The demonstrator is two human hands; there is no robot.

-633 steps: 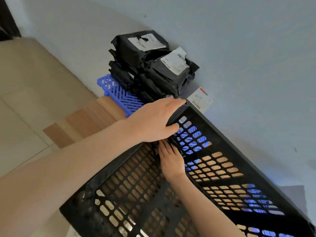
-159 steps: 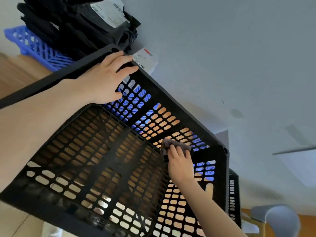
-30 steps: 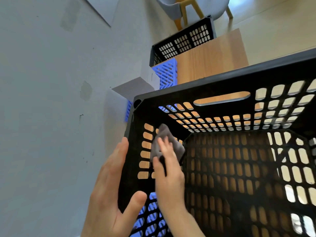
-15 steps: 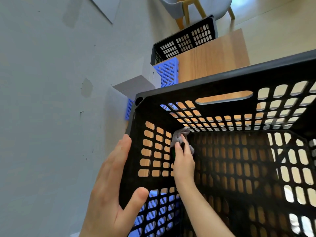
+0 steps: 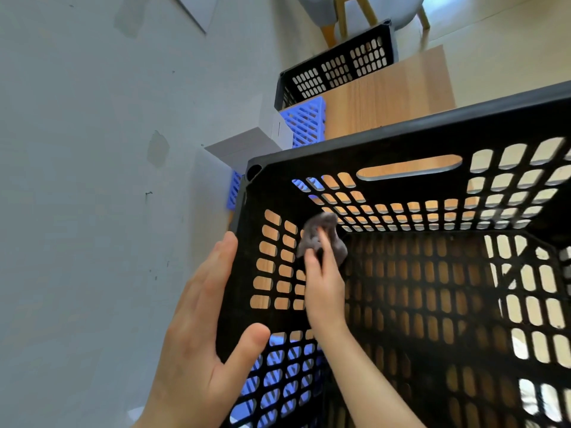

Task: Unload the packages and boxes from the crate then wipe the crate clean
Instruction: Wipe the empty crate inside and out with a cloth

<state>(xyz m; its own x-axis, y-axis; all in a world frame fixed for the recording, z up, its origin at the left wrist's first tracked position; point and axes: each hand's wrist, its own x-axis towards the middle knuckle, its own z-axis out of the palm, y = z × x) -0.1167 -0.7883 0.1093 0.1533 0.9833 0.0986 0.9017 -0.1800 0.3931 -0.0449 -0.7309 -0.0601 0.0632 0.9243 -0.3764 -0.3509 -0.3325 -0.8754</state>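
The black crate [image 5: 401,131] fills the centre and right of the frame, with nothing in it but the right hand [image 5: 324,291], which reaches in from the bottom edge. Its fingers [image 5: 326,245], stretched out and blurred, press a bunched grey cloth [image 5: 318,230] against the inside of the left wall. The far corner lies just above and right of them and is probably the next stretch to wipe. The left hand [image 5: 200,335], lower left, is released, with straight fingers along the wall's outside and the thumb inside, bracing it.
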